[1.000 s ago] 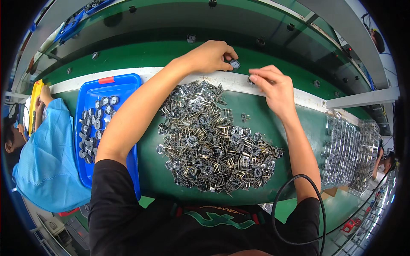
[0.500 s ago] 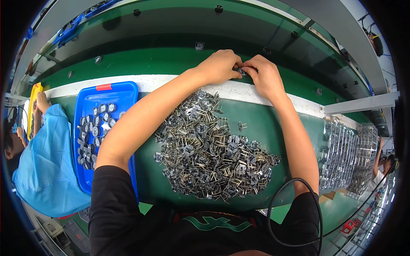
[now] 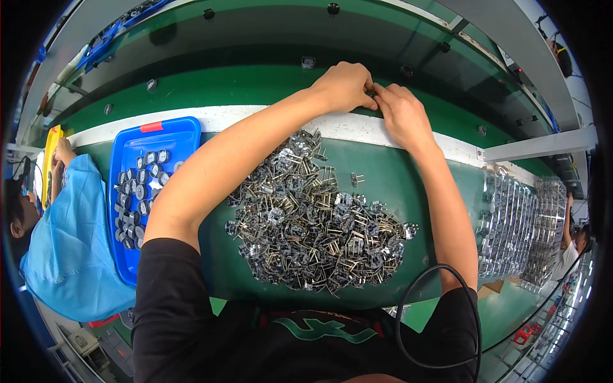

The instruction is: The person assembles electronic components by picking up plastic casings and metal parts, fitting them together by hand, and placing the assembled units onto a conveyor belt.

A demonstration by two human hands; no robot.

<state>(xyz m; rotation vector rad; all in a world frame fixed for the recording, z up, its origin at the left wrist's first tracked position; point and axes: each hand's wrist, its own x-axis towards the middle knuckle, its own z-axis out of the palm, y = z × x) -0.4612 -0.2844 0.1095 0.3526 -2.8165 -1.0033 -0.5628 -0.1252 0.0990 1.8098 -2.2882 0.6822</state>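
Observation:
Over the far side of the white rail, my left hand (image 3: 348, 87) and my right hand (image 3: 403, 116) meet with fingertips pinched together. Between them is a small dark part, mostly covered by the fingers; its exact kind cannot be made out. Below my forearms, a large heap of dark plug inserts with metal pins (image 3: 319, 230) lies on the green tabletop (image 3: 389, 169). One single plug insert (image 3: 355, 179) rests apart from the heap, under my hands. Left of my left arm stands a blue tray (image 3: 191, 131) with several round grey-and-black parts (image 3: 142, 185) in it.
A green conveyor belt (image 3: 217, 83) carrying scattered dark parts (image 3: 308, 62) runs beyond the white rail (image 3: 236, 116). Stacked clear plastic trays (image 3: 507, 226) stand at right, below a grey metal bar (image 3: 543, 145). A co-worker in blue (image 3: 70, 242) sits left, beside a yellow tray (image 3: 51, 156).
Both hands have shifted slightly away and to the right, and the fingers now cover the small dark part more. The parts on the belt have moved a little rightward.

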